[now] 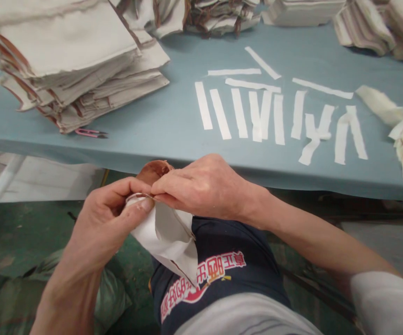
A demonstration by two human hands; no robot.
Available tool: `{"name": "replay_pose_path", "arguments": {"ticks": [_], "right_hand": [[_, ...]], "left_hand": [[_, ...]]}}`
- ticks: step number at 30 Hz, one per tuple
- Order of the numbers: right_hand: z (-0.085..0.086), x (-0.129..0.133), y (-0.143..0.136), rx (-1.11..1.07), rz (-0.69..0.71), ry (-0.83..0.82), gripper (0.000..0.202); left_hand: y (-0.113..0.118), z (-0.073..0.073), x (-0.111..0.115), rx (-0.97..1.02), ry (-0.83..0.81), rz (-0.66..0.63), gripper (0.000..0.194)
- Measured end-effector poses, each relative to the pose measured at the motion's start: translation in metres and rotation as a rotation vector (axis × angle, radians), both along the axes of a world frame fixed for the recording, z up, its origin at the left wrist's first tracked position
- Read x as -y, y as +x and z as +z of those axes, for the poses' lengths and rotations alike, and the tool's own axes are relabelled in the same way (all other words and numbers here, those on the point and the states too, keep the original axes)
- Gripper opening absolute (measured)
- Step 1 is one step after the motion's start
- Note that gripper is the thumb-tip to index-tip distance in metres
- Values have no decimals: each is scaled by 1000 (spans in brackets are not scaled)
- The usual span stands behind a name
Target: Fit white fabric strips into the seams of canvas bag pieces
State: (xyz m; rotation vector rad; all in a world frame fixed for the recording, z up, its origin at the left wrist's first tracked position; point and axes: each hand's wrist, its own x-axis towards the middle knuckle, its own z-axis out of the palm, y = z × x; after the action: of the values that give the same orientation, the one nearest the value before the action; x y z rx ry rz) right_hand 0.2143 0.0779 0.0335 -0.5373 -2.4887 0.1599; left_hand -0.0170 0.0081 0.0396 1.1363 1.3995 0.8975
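Observation:
Both hands meet in front of the table edge over a white fabric piece (pixel 168 232) with a brown side. My left hand (pixel 107 218) pinches its upper edge between thumb and forefinger. Right beside those fingertips, my right hand (pixel 204 186) pinches the same edge, its fingers closed. A brown part (pixel 152 172) of the piece stands up behind the fingers, while the white part hangs below over a dark apron (pixel 218 260) with printed lettering. Exactly what lies between the fingertips is partly hidden.
A tall stack of cream fabric pieces (pixel 79 42) stands at the left of the blue-covered table (pixel 173 116). Pink thread snips (pixel 91 133) lie by it. Several white strips (pixel 239 114) are spread at the centre right, near a crumpled cloth strip (pixel 402 125). More stacks (pixel 302 11) line the back.

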Motion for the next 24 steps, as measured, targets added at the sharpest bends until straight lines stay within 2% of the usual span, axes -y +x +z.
{"name": "replay_pose_path", "arguments": {"ticks": [6, 10, 17, 24], "right_hand": [[5, 4, -2, 80, -18, 22, 30], [12, 4, -1, 139, 30, -84, 35], [25, -3, 4, 257, 115, -233, 33], [30, 3, -6, 267, 2, -299, 33]], "left_hand": [[7, 1, -1, -7, -34, 29, 24], [10, 3, -1, 1, -66, 73, 27], [11, 0, 1, 102, -127, 3, 36], [13, 1, -1, 91, -143, 22, 31]]}}
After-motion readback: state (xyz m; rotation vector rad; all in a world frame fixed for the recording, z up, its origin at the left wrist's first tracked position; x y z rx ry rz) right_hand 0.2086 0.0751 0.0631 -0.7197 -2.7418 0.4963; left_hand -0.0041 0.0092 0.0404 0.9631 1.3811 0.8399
